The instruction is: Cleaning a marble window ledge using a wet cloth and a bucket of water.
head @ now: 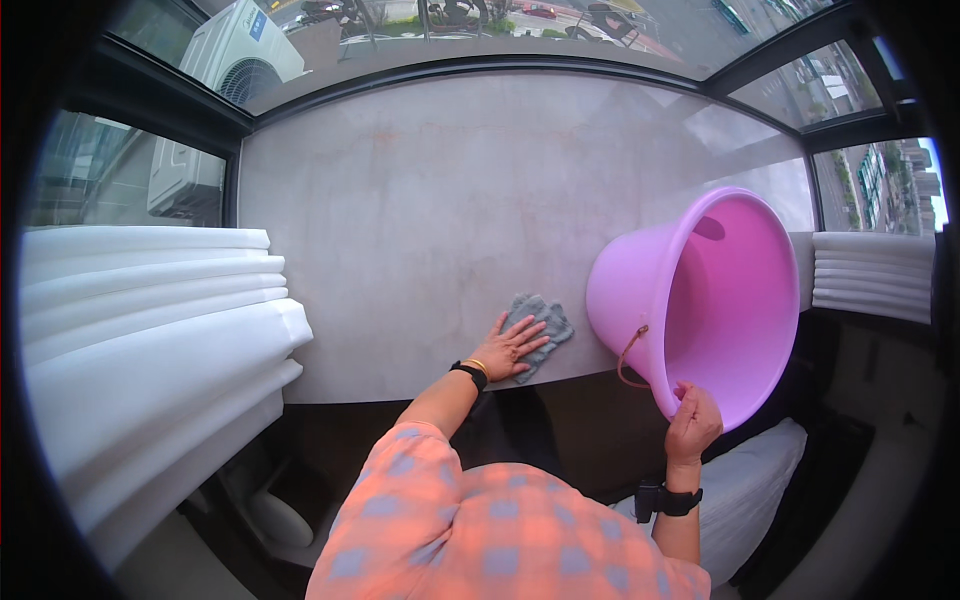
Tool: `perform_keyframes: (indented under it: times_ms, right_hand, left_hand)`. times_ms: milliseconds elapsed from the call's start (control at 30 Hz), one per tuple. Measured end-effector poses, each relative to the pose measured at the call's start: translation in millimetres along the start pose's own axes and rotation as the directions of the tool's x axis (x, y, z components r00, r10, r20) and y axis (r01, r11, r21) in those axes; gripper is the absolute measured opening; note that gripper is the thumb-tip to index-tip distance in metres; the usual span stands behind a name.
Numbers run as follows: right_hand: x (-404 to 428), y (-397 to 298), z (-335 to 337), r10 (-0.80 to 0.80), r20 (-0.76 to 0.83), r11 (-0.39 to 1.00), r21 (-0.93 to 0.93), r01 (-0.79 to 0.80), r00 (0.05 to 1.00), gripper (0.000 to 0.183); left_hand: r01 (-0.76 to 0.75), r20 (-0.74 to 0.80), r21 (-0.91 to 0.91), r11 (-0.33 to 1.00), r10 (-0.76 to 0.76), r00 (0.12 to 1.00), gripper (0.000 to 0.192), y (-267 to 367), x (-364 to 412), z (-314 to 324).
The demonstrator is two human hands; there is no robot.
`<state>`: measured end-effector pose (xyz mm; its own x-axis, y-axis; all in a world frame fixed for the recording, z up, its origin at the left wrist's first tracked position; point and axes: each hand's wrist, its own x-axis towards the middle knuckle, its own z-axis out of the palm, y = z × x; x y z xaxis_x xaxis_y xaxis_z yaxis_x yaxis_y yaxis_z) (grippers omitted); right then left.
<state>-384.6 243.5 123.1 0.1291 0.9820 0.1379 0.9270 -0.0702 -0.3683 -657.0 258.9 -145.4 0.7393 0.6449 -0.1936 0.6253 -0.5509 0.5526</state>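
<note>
Spread flat, my left hand (510,350) presses on a grey cloth (551,330) near the front edge of a pale grey marbled window sill (420,225). Its fingers are apart and lie on top of the cloth. My right hand (694,424) grips the rim of a pink plastic bucket (626,281) at the right end of the sill. The bucket is tilted, its mouth facing right, and the part of the inside in view shows nothing in it. A thin handle (630,360) hangs at its near side.
Window panes in dark frames (480,66) surround the sill's back and sides. Folded white curtains (150,300) hang at the left, with more white curtain (870,274) at the right. Outside stands an air-conditioner unit (244,56). Below the bucket is a plastic-wrapped white item (750,495).
</note>
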Motion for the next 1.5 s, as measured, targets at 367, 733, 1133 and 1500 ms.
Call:
perform_keyframes:
  times_ms: [367,733,1133,1500]
  right_hand:
    - [3,1,2,-0.060,-0.075,0.998,-0.024,0.058,0.995,0.027]
    - [0,3,6,-0.080,-0.151,0.996,-0.057,0.072,0.985,0.026]
    - [-1,8,4,-0.118,-0.308,0.992,-0.067,0.102,0.944,0.025]
    - [-95,-21,-26,-0.523,-0.213,0.772,0.293,0.564,0.825,0.016]
  left_hand:
    - [0.966,-0.279,-0.246,0.079,-0.960,0.008,0.073,-96,-131,-17]
    - [0.477,0.098,-0.251,0.843,-0.468,0.878,0.074,36,67,-20]
    - [0.355,0.463,-0.490,0.796,-0.108,0.880,0.054,8,-114,-64]
    - [0.603,0.415,-0.405,0.687,-0.450,0.791,0.034,94,-237,15]
